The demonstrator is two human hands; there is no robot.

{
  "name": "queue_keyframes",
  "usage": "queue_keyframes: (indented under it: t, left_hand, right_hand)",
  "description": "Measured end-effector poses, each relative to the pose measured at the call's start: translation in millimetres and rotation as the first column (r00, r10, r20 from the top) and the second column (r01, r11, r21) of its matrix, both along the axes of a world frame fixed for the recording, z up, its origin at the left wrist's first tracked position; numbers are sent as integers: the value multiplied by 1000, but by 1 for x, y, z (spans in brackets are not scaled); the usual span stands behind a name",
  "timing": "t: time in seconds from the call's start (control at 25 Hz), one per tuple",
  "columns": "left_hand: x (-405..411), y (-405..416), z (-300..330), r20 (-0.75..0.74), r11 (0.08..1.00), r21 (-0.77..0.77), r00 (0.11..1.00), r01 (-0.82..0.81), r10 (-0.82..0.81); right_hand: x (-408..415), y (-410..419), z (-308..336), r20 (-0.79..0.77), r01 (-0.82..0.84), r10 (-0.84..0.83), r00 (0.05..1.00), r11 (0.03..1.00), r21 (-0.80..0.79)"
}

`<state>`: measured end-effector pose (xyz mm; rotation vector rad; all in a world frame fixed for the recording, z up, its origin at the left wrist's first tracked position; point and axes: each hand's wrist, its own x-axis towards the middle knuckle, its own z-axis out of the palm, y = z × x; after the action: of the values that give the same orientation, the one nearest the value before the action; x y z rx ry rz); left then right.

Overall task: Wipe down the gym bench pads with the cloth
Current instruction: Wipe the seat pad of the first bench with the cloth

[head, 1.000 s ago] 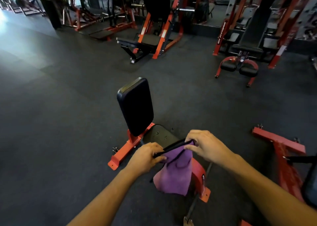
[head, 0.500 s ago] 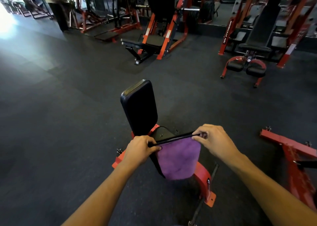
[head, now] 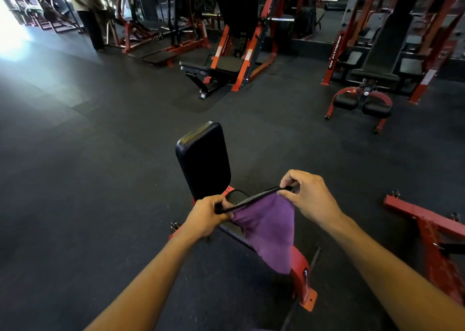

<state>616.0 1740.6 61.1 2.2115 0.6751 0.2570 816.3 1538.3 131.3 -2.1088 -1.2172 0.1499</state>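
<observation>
A leg-press machine [head: 236, 41] stands at twelve o'clock on the dark rubber floor [head: 88, 167]. At two o'clock sits an incline bench [head: 382, 61]; a person [head: 88, 11] stands at eleven.

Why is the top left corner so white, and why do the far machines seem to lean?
Head view: daylight glare washes out the top left and pales the floor there; the wide-angle lens bends the frames at the edges; the hands and cloth look sharp.

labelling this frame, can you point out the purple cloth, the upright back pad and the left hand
purple cloth [head: 270, 232]: head view, middle of the hanging fabric
upright back pad [head: 205, 159]: head view, centre of its black face
left hand [head: 207, 217]: head view, back of the hand
</observation>
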Motion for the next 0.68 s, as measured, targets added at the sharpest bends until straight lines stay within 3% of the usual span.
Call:
queue_keyframes:
  t: [0.08, 0.24, 0.4, 0.6, 0.68]
  left_hand:
    - [1, -13, -11, -41, 991, -15, 991, 130, -130]
    - [11, -48, -32, -127, 921, 158, 932, 357, -340]
    - [16, -74, -44, 35, 930, 213, 949, 299, -314]
    - [32, -88, -49, -123, 893, 241, 924, 381, -361]
    - [36, -84, -46, -77, 895, 324, 951, 308, -299]
  right_hand:
    - [3, 1, 7, 6, -74, 74, 997, 997, 17]
    - [8, -6, 14, 41, -196, 201, 979, 976, -98]
    - [20, -18, 16, 64, -169, 181, 981, 972, -166]
    - [20, -32, 10, 50, -205, 229, 972, 934, -291]
    - [21, -36, 10, 49, -193, 218, 975, 931, -310]
